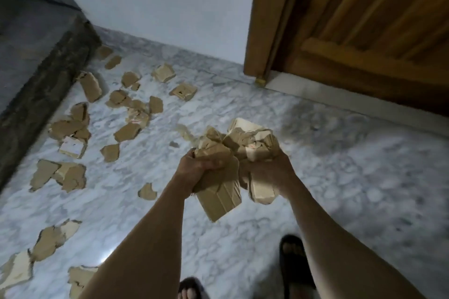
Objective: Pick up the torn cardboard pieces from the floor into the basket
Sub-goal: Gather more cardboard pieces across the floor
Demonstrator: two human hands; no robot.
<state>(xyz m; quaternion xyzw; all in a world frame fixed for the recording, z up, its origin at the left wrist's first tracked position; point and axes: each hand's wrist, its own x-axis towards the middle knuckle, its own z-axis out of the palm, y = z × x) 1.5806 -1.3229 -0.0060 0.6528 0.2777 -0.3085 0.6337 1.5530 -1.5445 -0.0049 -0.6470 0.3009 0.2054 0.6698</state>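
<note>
Both hands hold a bundle of torn brown cardboard pieces [233, 153] above the marble floor, in the middle of the view. My left hand [196, 167] grips the left side of the bundle. My right hand [269, 172] grips the right side, with a pale piece hanging below it. Several more torn pieces [92, 86] lie scattered on the floor to the left, from the far wall down to the near left corner [48, 240]. No basket is in view.
A dark stone step [41, 85] runs along the left. A wooden door [359, 31] and its frame stand at the right back, a white wall [158, 2] behind. My feet in dark sandals [291, 264] stand on the white marble floor [352, 189].
</note>
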